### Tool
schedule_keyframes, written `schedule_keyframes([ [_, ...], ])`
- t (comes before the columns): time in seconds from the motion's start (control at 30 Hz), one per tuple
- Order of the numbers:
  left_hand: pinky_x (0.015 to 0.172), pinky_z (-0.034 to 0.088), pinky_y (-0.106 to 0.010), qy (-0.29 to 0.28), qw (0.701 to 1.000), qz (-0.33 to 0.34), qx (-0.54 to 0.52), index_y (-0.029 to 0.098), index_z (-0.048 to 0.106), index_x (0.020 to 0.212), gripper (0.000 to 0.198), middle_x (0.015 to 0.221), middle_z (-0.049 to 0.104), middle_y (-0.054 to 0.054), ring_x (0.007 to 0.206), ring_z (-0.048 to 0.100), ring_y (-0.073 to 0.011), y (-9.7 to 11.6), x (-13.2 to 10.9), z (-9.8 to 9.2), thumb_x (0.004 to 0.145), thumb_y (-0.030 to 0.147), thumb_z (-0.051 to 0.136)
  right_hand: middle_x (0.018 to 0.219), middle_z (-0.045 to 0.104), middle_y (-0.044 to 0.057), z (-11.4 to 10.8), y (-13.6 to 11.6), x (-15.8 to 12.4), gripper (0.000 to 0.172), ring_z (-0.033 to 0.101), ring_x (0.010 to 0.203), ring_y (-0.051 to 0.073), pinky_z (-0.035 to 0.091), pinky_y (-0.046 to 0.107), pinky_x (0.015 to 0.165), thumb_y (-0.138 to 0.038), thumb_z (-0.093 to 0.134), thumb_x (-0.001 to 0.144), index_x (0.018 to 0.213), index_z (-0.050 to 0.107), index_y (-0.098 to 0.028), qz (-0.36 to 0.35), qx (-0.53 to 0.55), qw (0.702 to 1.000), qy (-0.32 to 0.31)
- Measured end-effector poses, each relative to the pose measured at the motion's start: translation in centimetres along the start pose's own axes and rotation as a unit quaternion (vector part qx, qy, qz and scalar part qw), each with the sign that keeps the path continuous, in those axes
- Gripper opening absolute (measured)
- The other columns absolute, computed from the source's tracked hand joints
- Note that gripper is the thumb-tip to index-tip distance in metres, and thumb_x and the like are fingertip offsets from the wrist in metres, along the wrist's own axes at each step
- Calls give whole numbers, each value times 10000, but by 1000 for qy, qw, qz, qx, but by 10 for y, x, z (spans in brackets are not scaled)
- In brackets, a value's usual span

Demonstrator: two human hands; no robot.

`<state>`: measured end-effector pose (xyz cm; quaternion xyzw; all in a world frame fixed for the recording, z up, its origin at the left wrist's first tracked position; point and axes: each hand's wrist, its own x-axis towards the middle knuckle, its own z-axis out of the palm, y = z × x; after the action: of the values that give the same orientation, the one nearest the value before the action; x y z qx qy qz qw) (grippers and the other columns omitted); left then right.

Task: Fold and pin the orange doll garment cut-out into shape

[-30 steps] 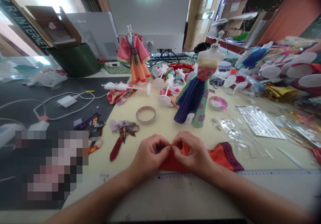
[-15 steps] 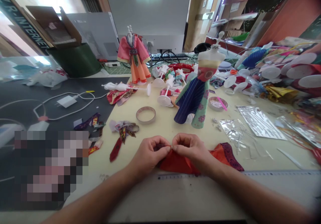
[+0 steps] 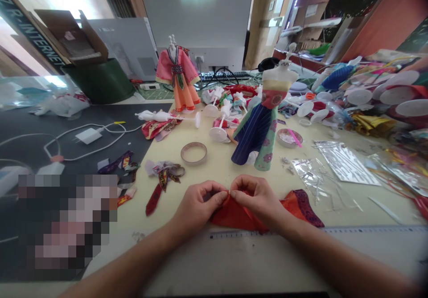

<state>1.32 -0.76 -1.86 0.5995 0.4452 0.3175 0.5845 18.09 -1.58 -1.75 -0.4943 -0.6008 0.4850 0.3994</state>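
Reporting on your grip: your left hand (image 3: 200,204) and right hand (image 3: 256,200) are both closed, fingers curled, each thumb and forefinger pinching the raised fold of a red cloth (image 3: 237,218), with the two pinches almost meeting. Whether a needle or thread is also between your fingers is too small to tell. The cloth lies on the cream tabletop directly in front of the doll gown on a white dress form (image 3: 259,128), your inspection landmark, and its purple-trimmed orange panel (image 3: 302,204) spreads to the right of your right hand. A steel ruler (image 3: 240,234) runs along the cloth's near edge, on your side of the gown. Left of the gown stand a clear-centred tape ring (image 3: 194,153) and, further out, loose red ribbon strips (image 3: 157,191). Behind and left of it, a pink-and-orange doll dress (image 3: 177,77) stands on its own form. To its right you have a small round dish (image 3: 289,137) and crumpled clear plastic bags (image 3: 344,162). Beyond those, white doll stands (image 3: 397,95) lie heaped among fabric.
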Motion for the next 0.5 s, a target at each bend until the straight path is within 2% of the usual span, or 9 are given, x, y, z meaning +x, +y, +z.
schedule_keyframes([
  [0.2,460,337,-167,20,999,6,28,144,630,768,174,590,544,25,520,433,-76,1,-1,1,771,316,610,586,526,-17,2,-2,-2,96,474,576,102,369,216,548,-193,513,708,623,543,-160,-47,-55,997,15],
  [0.3,514,378,-180,44,996,26,74,146,630,745,138,596,561,23,547,471,-85,3,-3,2,758,282,608,573,522,-19,5,-3,-5,87,468,552,98,366,213,533,-166,500,696,617,535,-160,-72,-87,993,29],
  [0.4,551,395,-188,61,991,40,113,142,625,720,103,605,575,19,576,500,-96,5,-3,2,737,241,602,563,521,-22,6,-4,-7,85,465,538,93,358,206,520,-140,497,679,604,532,-160,-79,-107,990,38],
  [0.5,532,387,-186,56,993,22,101,140,613,712,104,600,576,19,565,499,-96,6,-2,3,729,240,593,556,521,-29,6,-4,-5,90,462,532,86,352,194,509,-125,496,673,598,534,-159,-68,-100,992,32],
])
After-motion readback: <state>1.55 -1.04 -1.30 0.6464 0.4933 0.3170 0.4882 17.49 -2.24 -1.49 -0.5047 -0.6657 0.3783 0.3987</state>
